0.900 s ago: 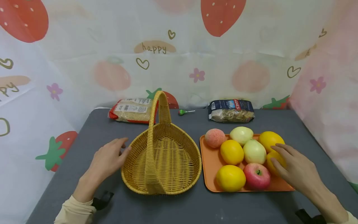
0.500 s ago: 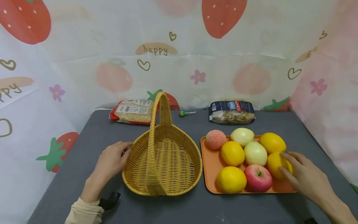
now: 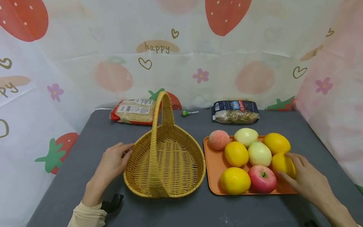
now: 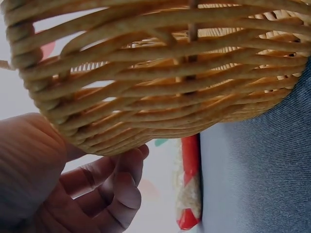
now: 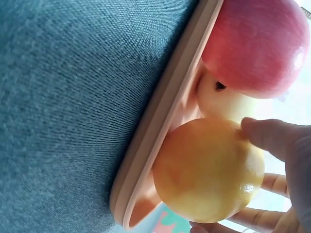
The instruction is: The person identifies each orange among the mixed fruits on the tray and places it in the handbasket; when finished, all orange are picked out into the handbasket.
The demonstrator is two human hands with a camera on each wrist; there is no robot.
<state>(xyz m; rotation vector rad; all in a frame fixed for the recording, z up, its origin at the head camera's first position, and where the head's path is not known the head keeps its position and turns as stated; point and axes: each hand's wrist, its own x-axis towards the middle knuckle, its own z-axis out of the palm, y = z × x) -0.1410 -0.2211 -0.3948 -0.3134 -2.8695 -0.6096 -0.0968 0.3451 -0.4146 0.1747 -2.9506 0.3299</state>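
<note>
In the head view my left hand (image 3: 113,159) is at the left rim of a yellow wicker basket (image 3: 181,164) with a tall arched handle. The left wrist view has my curled fingers (image 4: 127,191) against the woven wall (image 4: 146,97), part of the hand hidden behind it. On the right, my right hand (image 3: 307,176) grips a round yellow fruit (image 3: 282,165) at the right side of an orange tray (image 3: 214,176). My thumb (image 5: 265,136) presses one side of this fruit in the right wrist view, the other fingers curl round its far side, and it sits close over the tray.
Also on the tray are a red apple (image 3: 262,179), a pink peach-like ball (image 3: 219,139), pale green fruits (image 3: 259,154) and more yellow fruits (image 3: 235,180). Behind lie a red-edged bag (image 3: 134,112), a lollipop (image 3: 185,113) and a dark pasta bag (image 3: 235,112).
My left hand has moved right, up to the basket's rim. My right hand has shifted right and closed round the yellow fruit, which sits slightly farther right than before.
</note>
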